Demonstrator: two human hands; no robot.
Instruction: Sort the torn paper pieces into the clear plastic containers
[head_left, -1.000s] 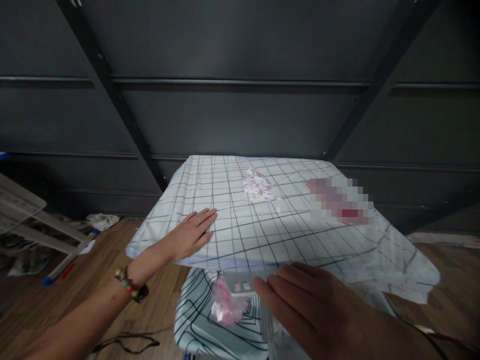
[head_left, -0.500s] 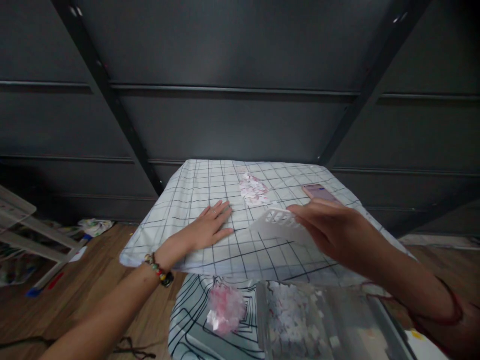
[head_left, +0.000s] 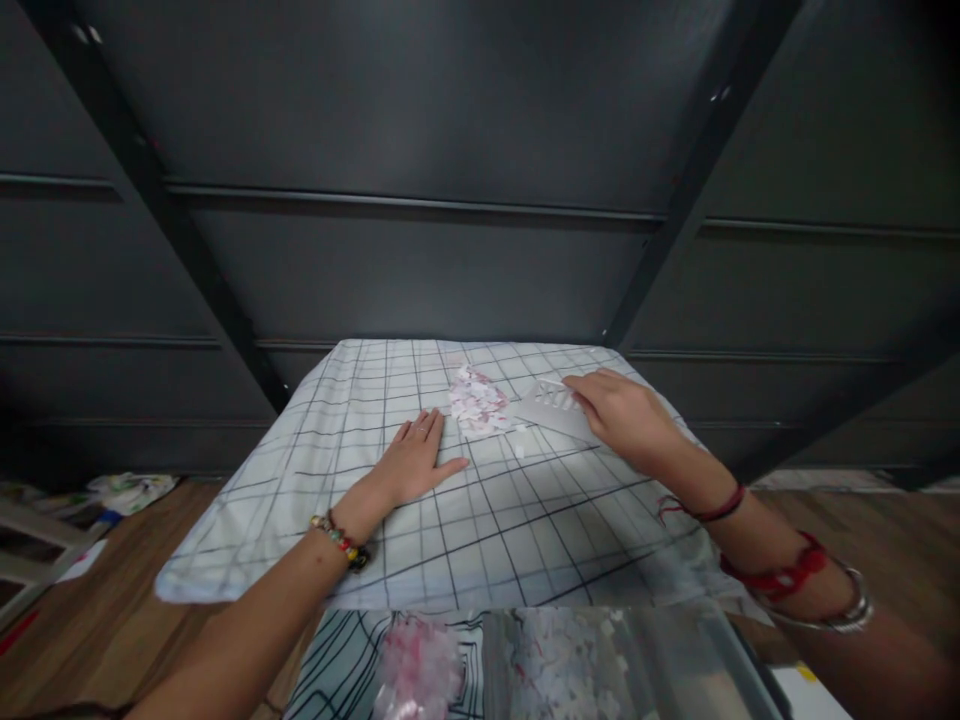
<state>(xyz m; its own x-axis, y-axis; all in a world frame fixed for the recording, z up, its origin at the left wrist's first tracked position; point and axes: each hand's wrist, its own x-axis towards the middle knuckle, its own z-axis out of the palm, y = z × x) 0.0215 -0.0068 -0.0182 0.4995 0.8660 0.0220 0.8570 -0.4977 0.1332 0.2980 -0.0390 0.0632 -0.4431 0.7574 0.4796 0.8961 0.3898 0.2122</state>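
Observation:
On the white cloth with dark grid lines lies a small heap of white and pinkish paper-like scraps. My left hand rests flat on the cloth just left of the heap, fingers stretched out and holding nothing. In my right hand is a thin white slotted plastic piece, gripped at its right end and tilted. Its left edge is close to the heap's right side; whether they touch I cannot tell. Part of the piece is hidden behind my fingers.
Below the table's near edge stands a grey translucent bin with pale scraps in it. Left of it sits a crumpled pink and clear plastic bundle on a patterned cover. A dark panelled wall rises behind the table.
My right hand has carried the white slotted piece forward, away from me, to beside the heap. My left hand stays flat on the cloth. The phone on the cloth is no longer visible. The view has shifted.

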